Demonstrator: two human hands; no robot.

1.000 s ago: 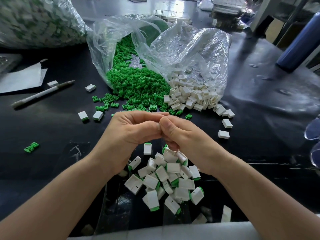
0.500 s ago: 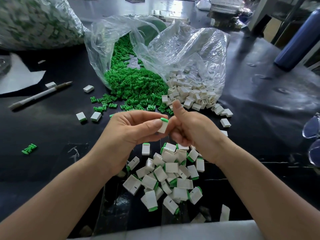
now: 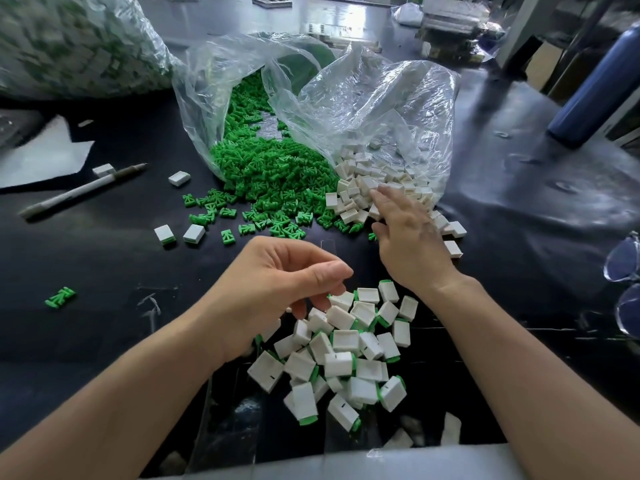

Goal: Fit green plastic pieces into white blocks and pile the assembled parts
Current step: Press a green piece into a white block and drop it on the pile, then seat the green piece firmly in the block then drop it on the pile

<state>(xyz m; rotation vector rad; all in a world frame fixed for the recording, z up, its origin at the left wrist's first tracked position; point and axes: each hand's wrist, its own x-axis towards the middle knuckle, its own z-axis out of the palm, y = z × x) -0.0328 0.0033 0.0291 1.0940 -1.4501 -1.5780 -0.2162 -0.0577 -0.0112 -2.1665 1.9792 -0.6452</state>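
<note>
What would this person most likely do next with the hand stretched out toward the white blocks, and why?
Probably pinch one white block from the heap: the right hand is open with fingertips on it, and the left hand looks empty above the finished pile.

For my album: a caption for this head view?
Right hand reaches into white plastic blocks; left hand hovers over assembled pile.

Left hand (image 3: pixel 277 285): held near centre, back facing up, fingers (image 3: pixel 320 275) curled loosely inward toward the thumb — no object visible in the grasp. Left forearm enters from the near-left corner. Right hand (image 3: pixel 408 237): extended farther away and to the right, palm down, fingers spread and relaxed — slightly blurred. Right forearm enters from the near-right corner, wrist straight.
</note>
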